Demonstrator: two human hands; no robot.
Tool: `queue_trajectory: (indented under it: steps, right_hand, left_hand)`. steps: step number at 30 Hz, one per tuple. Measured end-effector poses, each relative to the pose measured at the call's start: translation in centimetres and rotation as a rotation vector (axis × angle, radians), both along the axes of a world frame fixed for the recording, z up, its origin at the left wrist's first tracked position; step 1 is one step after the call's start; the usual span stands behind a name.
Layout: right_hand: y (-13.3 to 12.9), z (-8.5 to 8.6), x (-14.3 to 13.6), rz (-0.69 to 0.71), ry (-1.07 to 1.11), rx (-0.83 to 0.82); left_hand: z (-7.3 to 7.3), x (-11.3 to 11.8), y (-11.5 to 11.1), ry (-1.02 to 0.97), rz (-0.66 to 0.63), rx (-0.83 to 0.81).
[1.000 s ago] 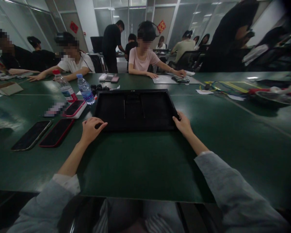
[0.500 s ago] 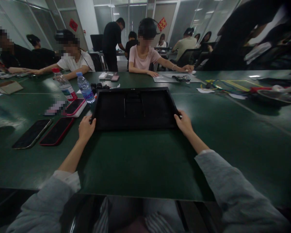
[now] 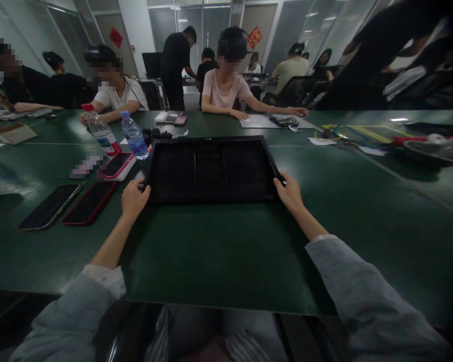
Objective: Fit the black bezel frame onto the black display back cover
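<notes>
A black rectangular frame, like a screen housing [image 3: 241, 171], lies on the green table [image 3: 211, 251] in front of me, with a bracket-like part in its middle. My left hand [image 3: 135, 197] grips its left edge, thumb on top. Its right edge is held by my right hand [image 3: 289, 192] in the same manner. The fingers under both edges are partly hidden. Left of my left hand are a phone in a red case [image 3: 89, 203] and a dark phone [image 3: 50, 207].
Two bottles [image 3: 101, 131] [image 3: 134, 134] and a pink-edged phone [image 3: 119, 165] stand or lie behind my left hand. Across the table, a person in pink [image 3: 226, 88] reaches over a grey board [image 3: 256, 121]. Cables [image 3: 340, 133] and a dark bowl [image 3: 434, 152] are at right.
My hands keep their hold on the black frame, which has barely shifted. Across the table, the person in pink has moved an outstretched hand to the right, and the person in white has drawn an arm in.
</notes>
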State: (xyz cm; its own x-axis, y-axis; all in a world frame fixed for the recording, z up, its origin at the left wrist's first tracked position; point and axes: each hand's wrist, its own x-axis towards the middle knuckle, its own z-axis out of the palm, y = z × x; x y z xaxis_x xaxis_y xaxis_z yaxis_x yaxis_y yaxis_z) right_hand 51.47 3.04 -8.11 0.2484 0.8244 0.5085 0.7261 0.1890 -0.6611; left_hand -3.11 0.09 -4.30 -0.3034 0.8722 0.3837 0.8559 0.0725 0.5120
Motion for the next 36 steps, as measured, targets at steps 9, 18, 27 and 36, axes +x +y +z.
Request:
queue_trajectory:
  steps: [9, 18, 27, 36]
  right_hand:
    - [-0.2, 0.1, -0.1, 0.019, -0.023, -0.077]
    - [-0.4, 0.2, -0.2, -0.016, -0.013, -0.086]
    - [-1.3, 1.2, -1.2, -0.249, -0.300, 0.039]
    - [-4.0, 2.0, -6.7, -0.032, -0.522, -0.082]
  left_hand:
    - [-0.2, -0.6, 0.8, -0.091, -0.026, -0.107]
    - [-1.3, -1.3, 1.6, -0.219, -0.059, -0.074]
    - [-0.3, 0.0, 0.4, -0.074, -0.043, -0.022]
    - [1.5, 3.8, -2.1, 0.237, -0.275, 0.275]
